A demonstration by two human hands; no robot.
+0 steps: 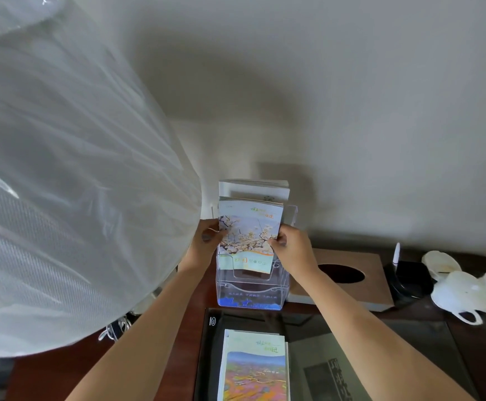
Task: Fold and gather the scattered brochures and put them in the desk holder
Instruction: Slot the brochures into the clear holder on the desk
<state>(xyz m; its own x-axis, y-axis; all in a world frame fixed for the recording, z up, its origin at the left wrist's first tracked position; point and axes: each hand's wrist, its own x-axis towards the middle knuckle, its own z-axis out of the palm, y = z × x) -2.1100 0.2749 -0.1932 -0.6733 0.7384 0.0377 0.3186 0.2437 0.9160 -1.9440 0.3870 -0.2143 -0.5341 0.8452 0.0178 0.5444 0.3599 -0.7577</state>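
A clear acrylic desk holder (282, 282) stands against the wall with tiered pockets. A stack of folded brochures with a blossom picture (249, 227) sits upright in its middle pocket. My left hand (205, 241) grips the stack's left edge and my right hand (292, 247) grips its right edge. More white brochures (254, 188) stand in the back pocket, and a blue-printed one (250, 303) lies in the front pocket. Another stack of folded brochures with a landscape picture (254, 369) lies flat on the dark desk mat near me.
A large plastic-wrapped bulk (62, 183) fills the left side. Right of the holder sit a brown tissue box (348, 279), a black pen stand (409, 280) and white face masks (467, 287). The dark desk mat (380, 357) covers the brown desk.
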